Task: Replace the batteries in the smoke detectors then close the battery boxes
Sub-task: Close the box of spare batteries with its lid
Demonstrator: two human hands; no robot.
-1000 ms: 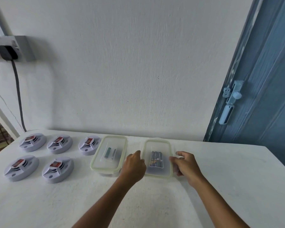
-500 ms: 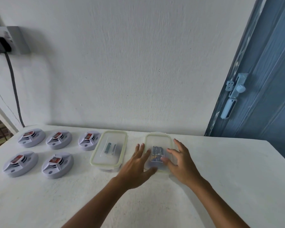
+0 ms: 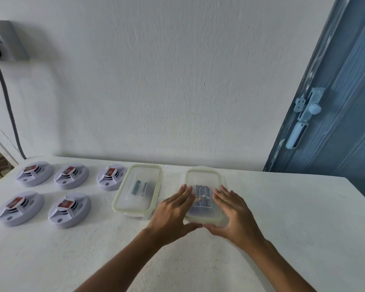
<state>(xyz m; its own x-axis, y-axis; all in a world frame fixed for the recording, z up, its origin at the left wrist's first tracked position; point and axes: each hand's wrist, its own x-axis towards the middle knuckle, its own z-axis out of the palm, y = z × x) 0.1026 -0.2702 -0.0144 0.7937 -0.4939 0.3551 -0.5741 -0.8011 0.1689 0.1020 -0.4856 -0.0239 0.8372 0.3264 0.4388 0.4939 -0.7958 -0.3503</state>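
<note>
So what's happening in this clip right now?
A person has both hands flat on the lid of the right battery box: left hand along its left edge, right hand along its right, seemingly pressing it closed. Batteries show through the lid. The left battery box sits lidded beside five smoke detectors.

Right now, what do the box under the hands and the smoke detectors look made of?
Box: looks like clear, slightly frosted plastic with a pale green rim; batteries show through the lid. Smoke detectors: smooth matte white moulded plastic, probably, with slotted vents.
</note>
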